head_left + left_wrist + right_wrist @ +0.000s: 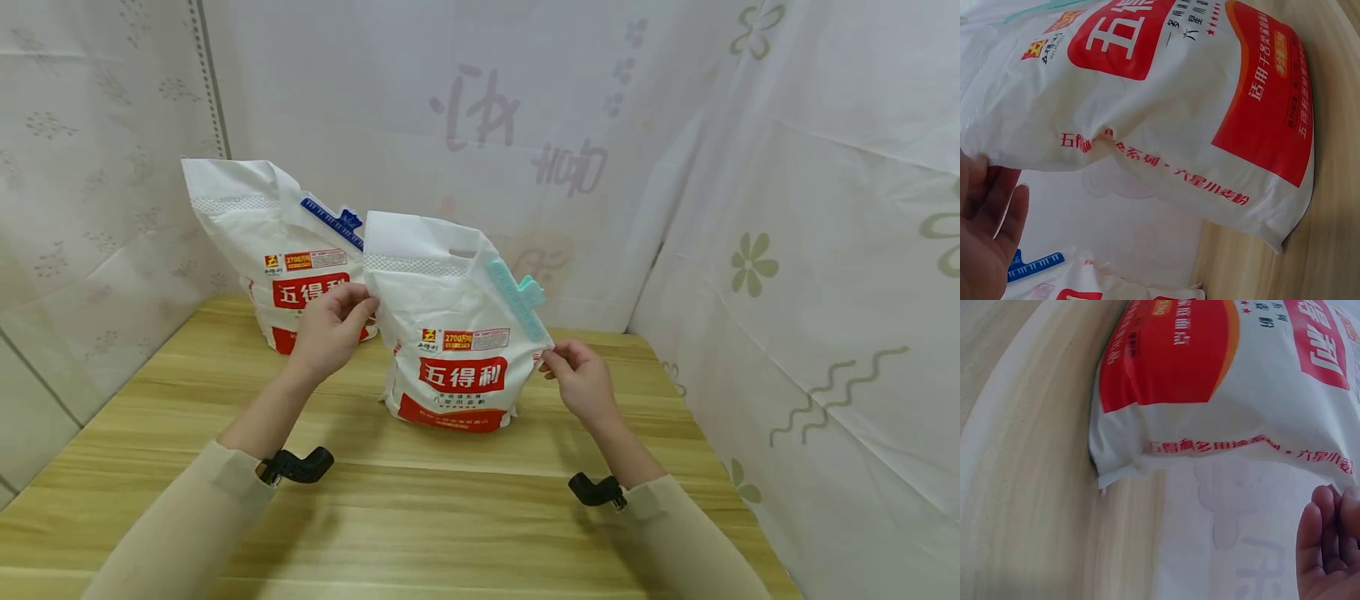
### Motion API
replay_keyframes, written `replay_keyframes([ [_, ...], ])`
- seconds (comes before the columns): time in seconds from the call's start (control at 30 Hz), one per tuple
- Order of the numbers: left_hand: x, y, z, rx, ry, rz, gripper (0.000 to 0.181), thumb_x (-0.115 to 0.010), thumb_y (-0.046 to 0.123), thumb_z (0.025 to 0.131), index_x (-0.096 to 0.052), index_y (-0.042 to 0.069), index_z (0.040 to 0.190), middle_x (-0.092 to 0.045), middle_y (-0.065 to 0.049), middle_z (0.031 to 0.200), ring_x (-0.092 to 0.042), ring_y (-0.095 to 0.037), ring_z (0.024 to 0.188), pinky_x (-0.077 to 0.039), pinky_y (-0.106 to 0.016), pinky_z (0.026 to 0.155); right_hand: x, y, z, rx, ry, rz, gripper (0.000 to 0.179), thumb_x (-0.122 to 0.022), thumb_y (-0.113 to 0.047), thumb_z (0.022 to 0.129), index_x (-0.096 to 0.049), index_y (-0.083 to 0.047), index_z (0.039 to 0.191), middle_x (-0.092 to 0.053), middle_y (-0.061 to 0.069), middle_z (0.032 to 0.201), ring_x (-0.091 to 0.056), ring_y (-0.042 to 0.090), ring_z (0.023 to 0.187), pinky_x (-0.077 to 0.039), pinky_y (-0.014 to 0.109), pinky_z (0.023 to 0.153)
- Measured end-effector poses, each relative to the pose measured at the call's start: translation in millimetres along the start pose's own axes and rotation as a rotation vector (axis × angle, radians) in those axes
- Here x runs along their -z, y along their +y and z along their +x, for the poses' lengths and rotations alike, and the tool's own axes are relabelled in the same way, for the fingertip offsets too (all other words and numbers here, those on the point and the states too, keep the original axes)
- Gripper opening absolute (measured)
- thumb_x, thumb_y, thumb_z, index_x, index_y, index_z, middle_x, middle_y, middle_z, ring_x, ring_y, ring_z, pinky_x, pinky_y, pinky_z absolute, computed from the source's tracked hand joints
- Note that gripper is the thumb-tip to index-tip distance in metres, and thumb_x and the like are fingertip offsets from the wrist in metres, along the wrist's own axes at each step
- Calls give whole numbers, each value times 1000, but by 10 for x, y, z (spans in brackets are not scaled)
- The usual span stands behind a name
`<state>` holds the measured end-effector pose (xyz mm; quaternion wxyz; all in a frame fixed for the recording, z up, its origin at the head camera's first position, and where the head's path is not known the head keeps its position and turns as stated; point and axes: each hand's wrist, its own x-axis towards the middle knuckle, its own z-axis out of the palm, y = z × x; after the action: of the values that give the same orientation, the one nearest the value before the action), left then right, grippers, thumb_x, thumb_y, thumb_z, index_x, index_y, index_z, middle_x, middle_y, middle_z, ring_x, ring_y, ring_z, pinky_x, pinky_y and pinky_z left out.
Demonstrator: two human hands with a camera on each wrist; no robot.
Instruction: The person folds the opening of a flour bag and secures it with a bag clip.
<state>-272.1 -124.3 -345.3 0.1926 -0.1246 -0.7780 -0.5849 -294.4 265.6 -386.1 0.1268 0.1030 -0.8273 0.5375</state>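
A white and red flour bag [457, 333] stands upright on the wooden table, with a light teal sealing clip [517, 298] across its slanted upper right corner. My left hand [333, 329] pinches the bag's left edge, thumb and fingertips at the plastic; the left wrist view has that hand [991, 219] at its lower left. On the opposite side, the right hand [585, 383] pinches the right edge just below the clip. The right wrist view shows its thumb and fingers [1313, 537] at the bag's side seam.
Behind and to the left stands a second flour bag [240, 242], closed by a dark blue sealing clip [333, 221] and partly hidden by my left hand and the front bag. Pale patterned curtains [810, 250] hang around the wooden table [420, 517].
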Motion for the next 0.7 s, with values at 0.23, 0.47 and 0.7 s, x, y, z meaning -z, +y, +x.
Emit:
replay_keyframes([
  [0.23,-37,11,47,46,-5,29,17,-55,7,113,-65,-5,119,-69,-20,112,-65,-28,100,-56,-14,78,-13,-4,69,11,33,-85,13,-66,-8,109,-73,3,109,-76,16,98,-68,8,83,-59,17,77],
  [0.47,-19,-31,-17,12,4,6,20,-57,12,114,-65,-5,122,-69,-21,113,-65,-33,101,-56,-14,79,18,18,101,16,-36,-8,18,-65,-12,111,-70,5,114,-73,17,100,-70,13,87,-62,22,81],
  [0.7,-11,-147,-160,23,-125,48,36,-71,24,109,-66,5,138,-74,-16,124,-70,-24,109,-58,-19,87,47,110,-8,-26,-178,52,27,-71,-20,108,-70,4,120,-73,25,114,-73,23,97,-65,29,83],
])
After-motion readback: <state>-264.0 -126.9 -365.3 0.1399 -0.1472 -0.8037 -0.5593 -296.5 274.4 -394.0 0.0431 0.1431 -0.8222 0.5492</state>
